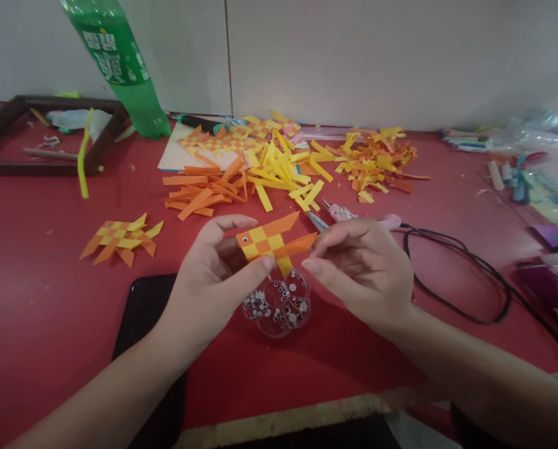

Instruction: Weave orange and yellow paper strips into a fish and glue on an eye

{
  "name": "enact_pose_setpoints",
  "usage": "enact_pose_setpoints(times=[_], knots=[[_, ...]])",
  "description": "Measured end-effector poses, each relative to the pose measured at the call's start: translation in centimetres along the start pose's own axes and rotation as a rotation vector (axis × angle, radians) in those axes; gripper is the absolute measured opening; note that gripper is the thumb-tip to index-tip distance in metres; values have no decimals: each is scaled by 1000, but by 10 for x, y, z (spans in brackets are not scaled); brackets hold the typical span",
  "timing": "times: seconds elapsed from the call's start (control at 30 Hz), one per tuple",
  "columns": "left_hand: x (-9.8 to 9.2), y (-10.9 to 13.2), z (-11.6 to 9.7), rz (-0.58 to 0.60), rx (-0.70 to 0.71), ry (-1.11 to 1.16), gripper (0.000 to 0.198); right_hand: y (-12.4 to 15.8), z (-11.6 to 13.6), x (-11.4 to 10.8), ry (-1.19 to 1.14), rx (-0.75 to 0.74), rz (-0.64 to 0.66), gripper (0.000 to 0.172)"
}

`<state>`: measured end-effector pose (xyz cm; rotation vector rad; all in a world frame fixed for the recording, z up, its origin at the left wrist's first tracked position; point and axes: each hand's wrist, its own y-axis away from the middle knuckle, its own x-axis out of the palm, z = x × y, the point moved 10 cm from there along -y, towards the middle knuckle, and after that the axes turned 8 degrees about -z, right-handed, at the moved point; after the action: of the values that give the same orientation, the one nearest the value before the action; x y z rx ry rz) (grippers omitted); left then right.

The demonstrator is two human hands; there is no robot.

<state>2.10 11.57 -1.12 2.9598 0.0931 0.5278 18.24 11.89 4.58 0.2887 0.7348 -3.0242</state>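
Woven from orange and yellow paper strips, a paper fish (264,243) with a googly eye is pinched between the thumb and fingers of my left hand (217,268). My right hand (367,268) has curled fingers at the tip of the fish's orange tail strip, where its index finger meets the paper. Beneath the fish is a clear flower-shaped case (276,327) of googly eyes, partly covered by the hands. A second woven paper fish (120,240) lies on the red table (40,299) to the left.
Orange strips (204,190), yellow strips (279,165) and paper scraps (376,159) lie behind the hands. A green bottle (124,75) stands by a brown frame (49,165). A phone (154,299) lies under my left arm. A black cable (466,249) loops at the right.
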Motion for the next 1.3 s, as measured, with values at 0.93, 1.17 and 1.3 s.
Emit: enact_pose_setpoints(times=[0.93, 1.17, 1.3], knots=[[0, 4, 1, -34, -15, -141, 52, 13, 47, 4, 473, -611, 8, 17], [0, 4, -1, -30, 5, -144, 51, 22, 49, 20, 393, -670, 190, 19], [1, 3, -2, -19, 1, -111, 53, 27, 55, 23, 390, -762, 206, 18]])
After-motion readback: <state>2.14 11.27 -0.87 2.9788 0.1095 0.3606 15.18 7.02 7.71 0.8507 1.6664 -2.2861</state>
